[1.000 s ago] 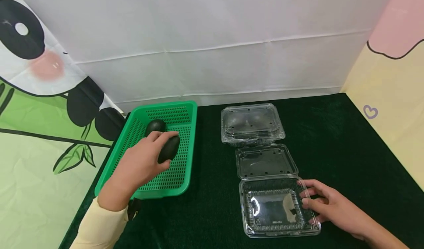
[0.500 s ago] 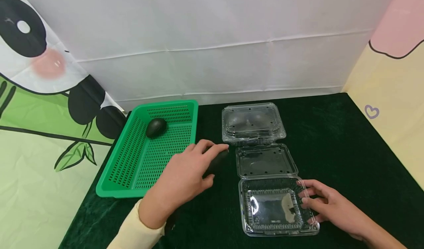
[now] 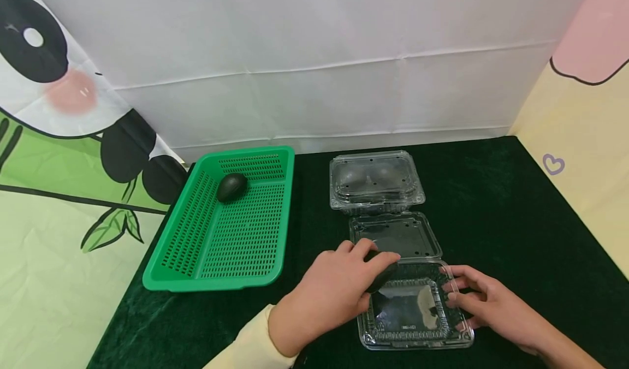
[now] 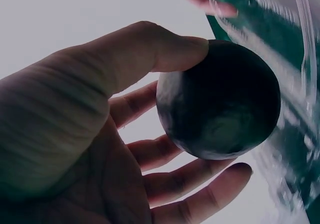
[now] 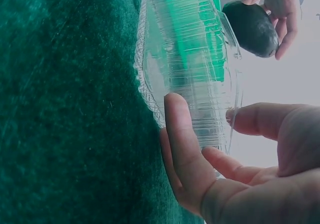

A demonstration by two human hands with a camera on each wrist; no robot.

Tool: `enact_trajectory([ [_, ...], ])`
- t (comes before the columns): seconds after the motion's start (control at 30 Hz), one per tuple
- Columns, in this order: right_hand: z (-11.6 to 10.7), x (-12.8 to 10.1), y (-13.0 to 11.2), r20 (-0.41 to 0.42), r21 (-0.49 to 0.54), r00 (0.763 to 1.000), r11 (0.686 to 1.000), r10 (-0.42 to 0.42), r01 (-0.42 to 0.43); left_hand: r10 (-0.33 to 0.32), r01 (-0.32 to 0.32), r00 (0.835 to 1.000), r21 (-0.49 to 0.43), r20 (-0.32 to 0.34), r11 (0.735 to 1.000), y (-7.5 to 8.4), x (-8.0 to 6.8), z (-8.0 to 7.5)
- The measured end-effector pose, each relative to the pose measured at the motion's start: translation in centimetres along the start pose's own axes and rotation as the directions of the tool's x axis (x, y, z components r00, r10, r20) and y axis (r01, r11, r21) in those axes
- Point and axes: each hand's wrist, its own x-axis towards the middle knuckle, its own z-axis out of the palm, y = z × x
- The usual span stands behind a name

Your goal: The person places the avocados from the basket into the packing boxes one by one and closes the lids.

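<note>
The left hand (image 3: 334,287) holds a dark fruit (image 4: 225,99), with its thumb on one side and its fingers bent around the other. The fruit is up over the far left corner of an open clear box (image 3: 400,311). From the head view, the hand and the fruit hide that corner and a bit of the box's left edge.

The right hand (image 3: 479,301) is at the right side of the open clear box. It pinches the side, with the thumb at the rim and the fingers on the outside of the wall.

The clear lid (image 3: 408,235) is folded back flat on the far side of its box, and the left hand's fingers come in front of its near left part. A closed clear box (image 3: 377,180) sits just past the lid. I can't tell if they touch. Round shapes show dimly inside it.

On the left is a green basket (image 3: 245,227) with lots of little holes. One more dark fruit (image 3: 232,188) lies in it, near the far left corner. It all sits on a dark green cloth (image 3: 491,205). A white sheet (image 3: 295,58) with creases hangs at the far side.
</note>
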Motion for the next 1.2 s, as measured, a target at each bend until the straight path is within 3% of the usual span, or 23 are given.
enact_trajectory([
  [0.2, 0.0, 0.1, 0.0, -0.009, -0.009, 1.000, 1.000, 0.003, -0.003, 0.066, -0.063, 0.995, -0.035, 0.075, 0.997, 1.2, 1.2, 1.7],
  [0.4, 0.0, -0.1, -0.1, -0.012, -0.022, 1.000, 1.000, -0.001, 0.001, 0.118, -0.118, 0.990, -0.007, 0.071, 0.993, 1.9, 2.0, 3.4],
  [0.8, 0.1, -0.2, -0.1, -0.030, -0.033, 1.000, 0.999, 0.006, -0.007, 0.081, -0.092, 0.993, 0.131, 0.086, 0.987, 2.2, 2.4, 4.9],
  [1.2, 0.1, -0.2, -0.1, -0.022, -0.031, 1.000, 1.000, 0.005, -0.005, 0.087, -0.094, 0.994, 0.137, 0.062, 0.986, 2.3, 2.2, 4.8],
])
